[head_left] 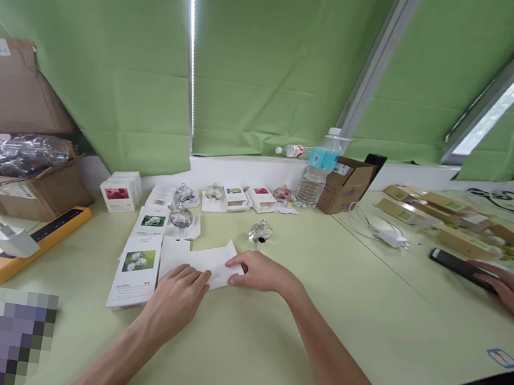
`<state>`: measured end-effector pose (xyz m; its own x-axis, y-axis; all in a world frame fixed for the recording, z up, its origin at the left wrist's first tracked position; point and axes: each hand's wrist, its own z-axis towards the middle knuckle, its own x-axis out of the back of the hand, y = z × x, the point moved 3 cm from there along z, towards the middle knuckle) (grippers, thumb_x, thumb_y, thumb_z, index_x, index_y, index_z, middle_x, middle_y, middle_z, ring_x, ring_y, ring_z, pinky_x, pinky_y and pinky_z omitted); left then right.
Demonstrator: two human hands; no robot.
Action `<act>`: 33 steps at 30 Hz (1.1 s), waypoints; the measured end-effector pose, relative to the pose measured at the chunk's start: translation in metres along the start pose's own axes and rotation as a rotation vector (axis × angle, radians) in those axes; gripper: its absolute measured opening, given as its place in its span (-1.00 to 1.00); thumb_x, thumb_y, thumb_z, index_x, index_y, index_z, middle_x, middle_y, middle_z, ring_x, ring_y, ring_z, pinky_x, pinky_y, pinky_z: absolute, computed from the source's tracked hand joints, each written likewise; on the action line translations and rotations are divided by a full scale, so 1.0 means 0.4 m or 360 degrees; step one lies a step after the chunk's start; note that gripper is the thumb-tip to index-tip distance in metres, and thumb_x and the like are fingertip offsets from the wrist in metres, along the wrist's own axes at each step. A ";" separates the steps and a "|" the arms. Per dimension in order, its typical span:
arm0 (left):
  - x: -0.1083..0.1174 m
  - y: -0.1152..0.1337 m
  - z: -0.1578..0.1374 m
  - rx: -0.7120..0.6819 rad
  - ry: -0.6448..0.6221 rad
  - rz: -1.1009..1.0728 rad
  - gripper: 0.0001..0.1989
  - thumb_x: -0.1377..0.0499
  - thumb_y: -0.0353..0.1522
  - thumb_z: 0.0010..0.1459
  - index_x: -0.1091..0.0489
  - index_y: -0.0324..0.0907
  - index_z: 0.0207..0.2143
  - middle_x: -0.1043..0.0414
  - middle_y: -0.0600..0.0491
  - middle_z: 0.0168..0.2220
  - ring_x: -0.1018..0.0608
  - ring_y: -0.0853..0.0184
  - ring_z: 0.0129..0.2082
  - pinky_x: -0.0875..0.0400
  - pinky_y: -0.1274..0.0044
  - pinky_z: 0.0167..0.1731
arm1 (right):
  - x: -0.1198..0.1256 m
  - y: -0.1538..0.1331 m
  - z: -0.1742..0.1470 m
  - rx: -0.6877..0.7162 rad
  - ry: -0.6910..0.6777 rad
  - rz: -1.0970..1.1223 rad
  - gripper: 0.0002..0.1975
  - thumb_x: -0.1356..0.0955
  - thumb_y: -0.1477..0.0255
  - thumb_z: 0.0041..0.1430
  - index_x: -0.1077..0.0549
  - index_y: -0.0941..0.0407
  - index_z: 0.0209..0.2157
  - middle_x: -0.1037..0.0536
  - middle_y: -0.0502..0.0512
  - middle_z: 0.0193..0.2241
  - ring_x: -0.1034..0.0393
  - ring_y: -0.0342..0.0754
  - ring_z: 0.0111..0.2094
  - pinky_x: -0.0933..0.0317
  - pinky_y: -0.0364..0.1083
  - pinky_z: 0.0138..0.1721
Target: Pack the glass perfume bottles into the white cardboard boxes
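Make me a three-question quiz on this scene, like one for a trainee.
1. True or false: the left hand and right hand both touch the white card.
2. What lies just left of the white card?
a) phone
b) flower box
c) small bottle
3. Fill in: the label on the big bottle is ____.

Key: 1. True. 2. b. 3. Blue.
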<state>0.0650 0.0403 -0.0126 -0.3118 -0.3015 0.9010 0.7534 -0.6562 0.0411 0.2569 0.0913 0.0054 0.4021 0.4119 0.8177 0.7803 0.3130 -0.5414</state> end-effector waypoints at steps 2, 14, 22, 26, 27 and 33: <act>-0.002 -0.001 0.000 0.0000 -0.0002 0.0007 -0.78 0.05 -0.40 0.28 -0.36 -0.15 -0.14 -0.48 0.00 -0.36 -0.52 0.23 -0.29 -0.39 0.42 -0.32 | -0.002 -0.005 0.000 0.0013 0.0010 0.0035 -0.54 -0.35 0.21 0.05 -0.46 0.03 0.00 -0.51 0.10 -0.09 -0.38 0.01 -0.21 -0.16 -0.15 -0.34; 0.013 0.016 -0.001 -0.0191 0.0007 -0.0113 -0.74 0.05 -0.49 0.25 -0.39 -0.13 -0.16 -0.49 -0.01 -0.29 -0.53 0.25 -0.20 -0.42 0.37 -0.17 | 0.022 0.014 0.007 -0.0160 0.0460 -0.0040 -0.65 -0.19 0.29 0.23 -0.41 0.18 -0.08 -0.37 0.01 -0.53 -0.18 -0.13 -0.51 0.03 -0.17 -0.51; -0.003 0.012 -0.008 -0.0238 -0.0002 -0.0094 -0.69 0.04 -0.57 0.18 -0.38 -0.13 -0.13 -0.51 0.00 -0.32 -0.55 0.27 -0.25 -0.42 0.35 -0.13 | 0.012 -0.020 0.007 -0.0020 0.0437 -0.0141 -0.66 -0.19 0.39 0.19 -0.33 0.14 -0.63 0.00 -0.10 -0.65 0.17 -0.19 -0.57 0.20 -0.15 -0.53; -0.004 0.011 -0.008 -0.0247 -0.0006 -0.0097 -0.67 0.03 -0.60 0.15 -0.38 -0.13 -0.13 -0.51 0.00 -0.30 -0.55 0.25 -0.24 -0.44 0.36 -0.16 | -0.007 -0.038 0.008 0.0000 0.0412 -0.0183 -0.70 -0.23 0.42 0.14 -0.37 0.15 -0.64 -0.09 -0.10 -0.68 0.11 -0.20 -0.60 0.20 -0.15 -0.54; -0.003 0.011 -0.008 -0.0248 -0.0003 -0.0099 -0.66 0.03 -0.60 0.15 -0.38 -0.13 -0.14 -0.51 0.00 -0.30 -0.55 0.26 -0.23 -0.44 0.36 -0.16 | -0.011 -0.041 0.009 -0.0011 0.0414 -0.0196 -0.73 -0.25 0.41 0.12 -0.40 0.15 -0.61 -0.14 -0.08 -0.68 0.06 -0.20 -0.60 0.19 -0.15 -0.54; 0.003 0.011 -0.005 -0.0281 0.0020 -0.0086 -0.70 0.01 -0.58 0.16 -0.38 -0.13 -0.16 -0.51 0.00 -0.29 -0.54 0.27 -0.22 -0.40 0.34 -0.09 | -0.015 -0.041 0.011 -0.0114 0.0532 -0.0252 -0.60 -0.26 0.32 0.17 -0.38 0.09 0.03 -0.50 0.08 -0.43 -0.33 -0.06 -0.40 -0.02 -0.17 -0.43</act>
<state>0.0670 0.0356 -0.0120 -0.3569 -0.2704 0.8942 0.6226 -0.7825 0.0119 0.2398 0.0875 0.0085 0.3989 0.0572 0.9152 0.8721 0.2847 -0.3979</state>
